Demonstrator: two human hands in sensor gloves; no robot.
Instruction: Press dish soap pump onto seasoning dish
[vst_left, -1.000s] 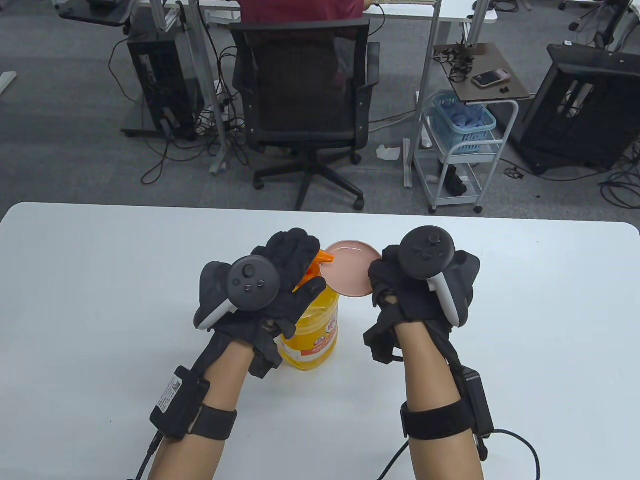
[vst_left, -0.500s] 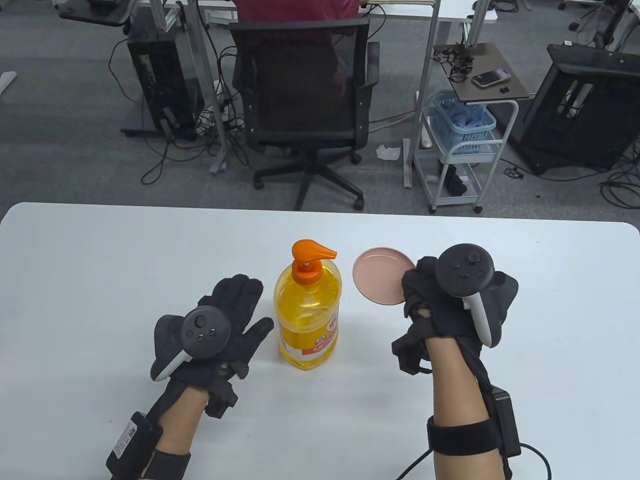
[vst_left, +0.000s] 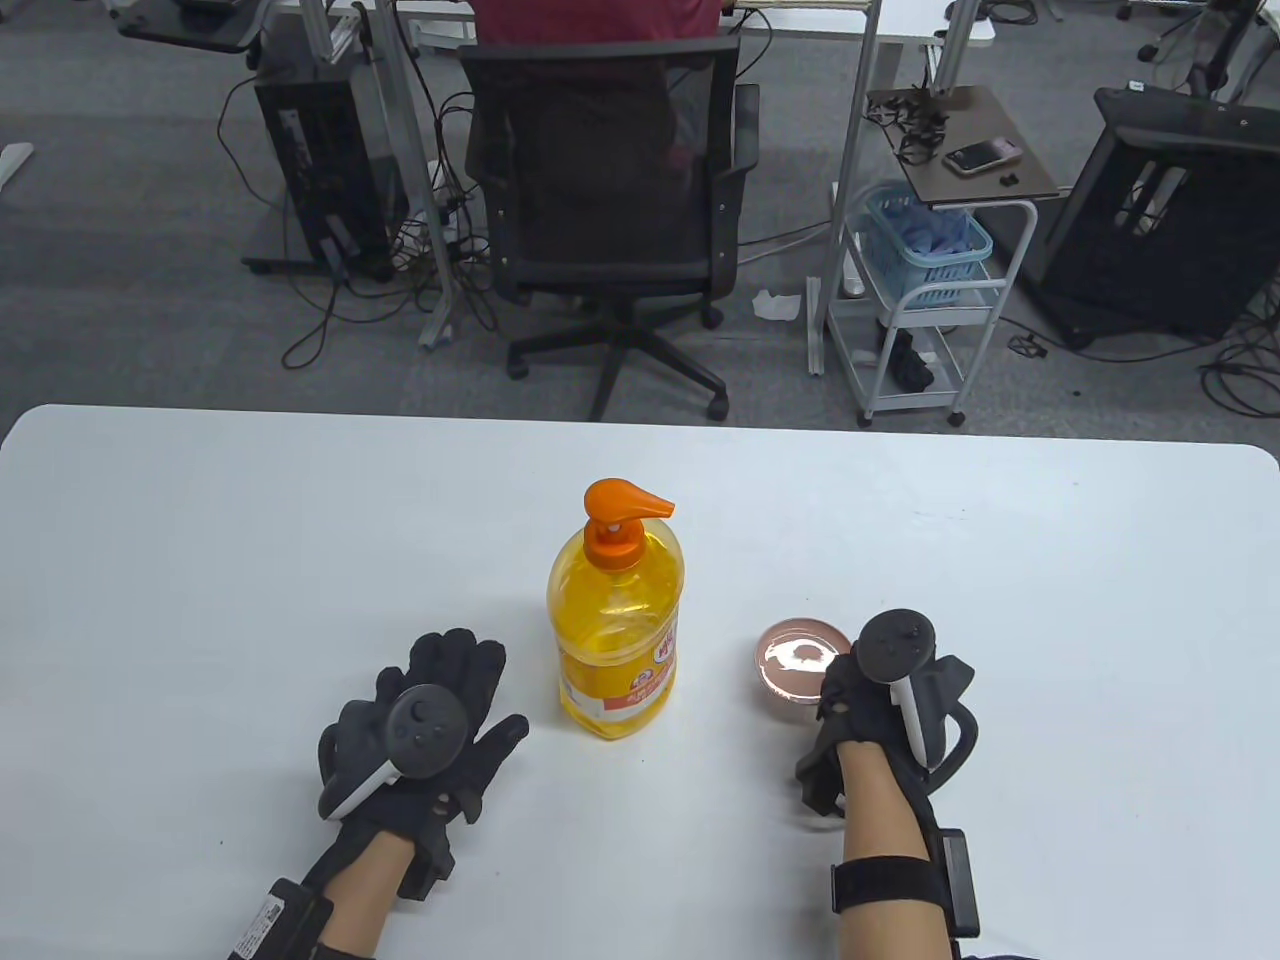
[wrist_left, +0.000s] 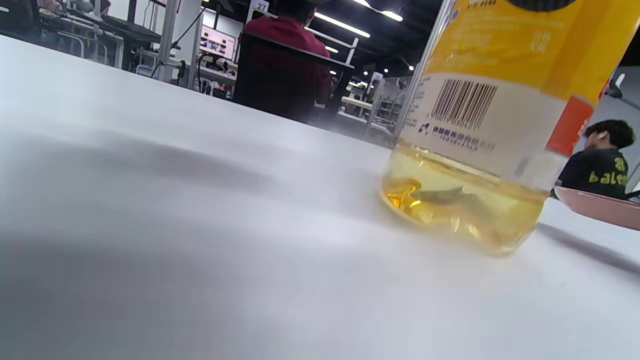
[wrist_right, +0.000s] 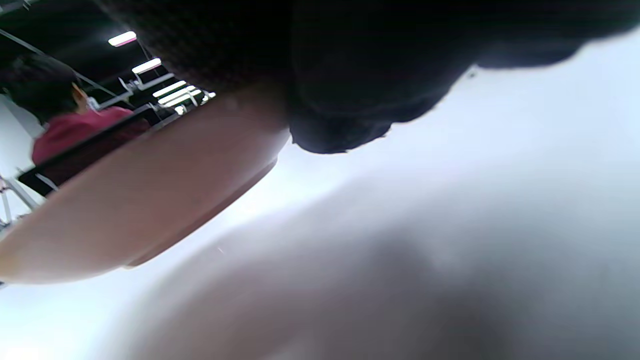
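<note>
A yellow dish soap bottle (vst_left: 615, 640) with an orange pump head (vst_left: 625, 500) stands upright in the middle of the white table (vst_left: 200, 540). Its base shows close up in the left wrist view (wrist_left: 480, 125). The small pink seasoning dish (vst_left: 795, 660) is to the right of the bottle, level and with a shiny patch inside. My right hand (vst_left: 835, 700) grips the dish's near right rim. In the right wrist view my fingers (wrist_right: 340, 100) lie over the dish (wrist_right: 140, 210). I cannot tell whether it touches the table. My left hand (vst_left: 485, 690) rests flat, fingers spread, left of the bottle, holding nothing.
The dish's rim shows at the right edge of the left wrist view (wrist_left: 600, 207). Beyond the table's far edge stand an office chair (vst_left: 610, 200) and a white cart (vst_left: 920, 300) on the floor.
My left hand came off the pump and drew back to the near left of the table. My right hand carried the dish away from the spout, down and toward me.
</note>
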